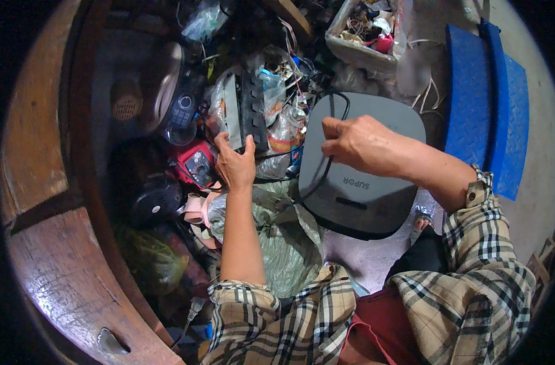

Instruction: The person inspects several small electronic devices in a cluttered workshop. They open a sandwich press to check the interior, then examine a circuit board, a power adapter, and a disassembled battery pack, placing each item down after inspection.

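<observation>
My left hand [235, 163] grips the near end of a long black piece with notches along its edge [251, 109], thumb on one side and fingers on the other. A pale grey strip [231, 106] runs alongside it. My right hand [361, 145] is closed, thumb and fingers pinched around a thin black cord [345, 104]. Beneath this hand lies a grey, rounded-square appliance [387, 182] with a dark rim. The cord loops over its far left corner, and part of it is hidden by my fingers.
Plastic bags and tangled wires [283, 131] heap beyond my left hand. Left of it are a red device [197, 164] and a dark round-dialled appliance [183, 102]. A crumpled green sack [283, 237] lies near me. A scrap-filled box [366, 52] stands far off; a blue plastic piece [481, 109] is right.
</observation>
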{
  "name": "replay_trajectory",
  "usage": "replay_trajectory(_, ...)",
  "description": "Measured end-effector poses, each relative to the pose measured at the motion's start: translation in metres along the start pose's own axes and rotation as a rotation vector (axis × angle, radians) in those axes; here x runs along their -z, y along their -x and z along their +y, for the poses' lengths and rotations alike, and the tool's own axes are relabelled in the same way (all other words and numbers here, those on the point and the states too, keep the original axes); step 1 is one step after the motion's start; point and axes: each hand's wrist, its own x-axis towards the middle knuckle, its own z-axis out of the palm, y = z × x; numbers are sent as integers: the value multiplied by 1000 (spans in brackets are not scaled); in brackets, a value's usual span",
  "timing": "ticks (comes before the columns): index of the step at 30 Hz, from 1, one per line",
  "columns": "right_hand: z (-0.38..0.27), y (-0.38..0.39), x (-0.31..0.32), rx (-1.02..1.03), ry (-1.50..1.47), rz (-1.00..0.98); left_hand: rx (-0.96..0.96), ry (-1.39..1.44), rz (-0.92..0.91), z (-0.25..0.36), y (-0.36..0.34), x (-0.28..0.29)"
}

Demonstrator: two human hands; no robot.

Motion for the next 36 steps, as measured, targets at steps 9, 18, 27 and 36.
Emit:
replay_trajectory(9, 41, -21, 32, -33, -151, 539, 5, 111, -9, -14, -2, -11)
replay_trajectory(18, 145, -72, 1, -492, 47, 715, 691, 1221, -95, -28, -37, 10)
replay_trajectory(27, 123, -67, -7, -498, -74, 418, 846, 1514, -75, -4, -12, 63)
replay_trajectory(36, 107, -135, -16, -501, -227, 239, 796, 1294, 51, -7, 76, 98)
